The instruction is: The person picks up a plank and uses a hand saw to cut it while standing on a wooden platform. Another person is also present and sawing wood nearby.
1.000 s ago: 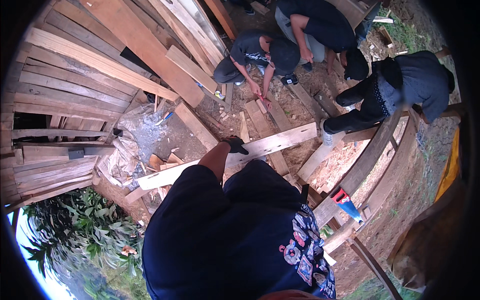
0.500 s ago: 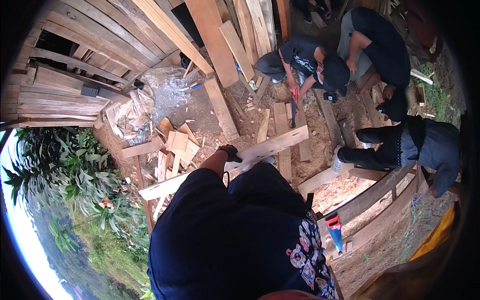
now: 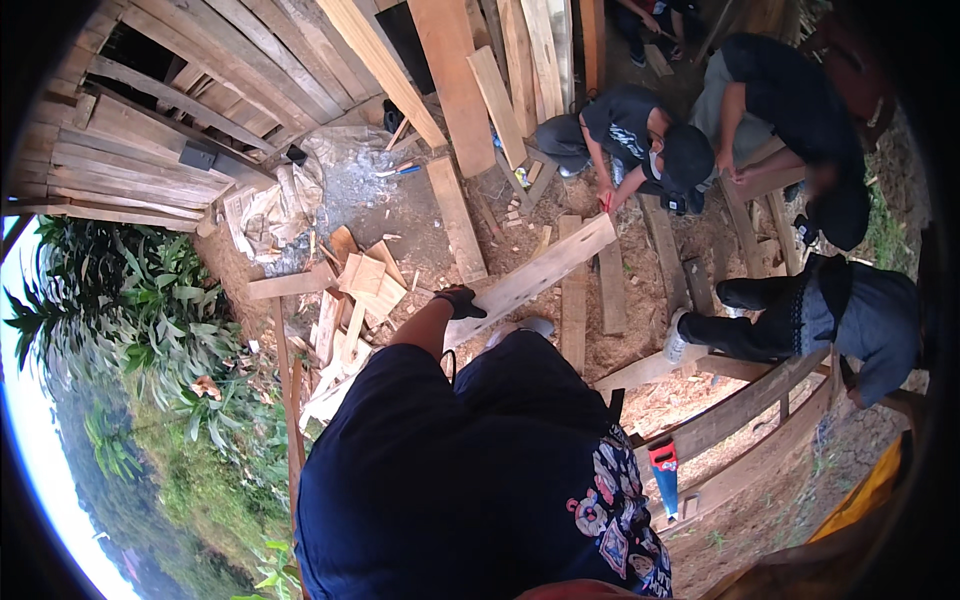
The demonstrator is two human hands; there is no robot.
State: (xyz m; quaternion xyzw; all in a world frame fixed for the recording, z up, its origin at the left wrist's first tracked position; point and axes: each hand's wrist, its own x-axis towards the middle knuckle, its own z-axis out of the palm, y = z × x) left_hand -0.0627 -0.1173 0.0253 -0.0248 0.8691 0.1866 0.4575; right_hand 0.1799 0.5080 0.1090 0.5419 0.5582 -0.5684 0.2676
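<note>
Currently gripped: a long pale plank is held by the gloved left hand, its fingers seemingly closed over the upper edge; their undersides are hidden. The right hand is not seen.
Plank's place: it is slanted above the littered ground, its far end just beside the hands of a crouching co-worker, its near end toward the offcuts.
Plank's handling: it is judged stiff, fairly heavy for one hand and awkward in its length; splinters may be met along rough edges. Best balance would probably be found near mid-length, with both long edges grasped.
Obstructions: the far end is crowded by the co-worker's hands, and the ground beneath is crossed by a loose board.
Ground's edges: toward the right, a red-handled saw is seen against a timber frame; toward the upper left, a crumpled sheet is spread beside the plank wall.
</note>
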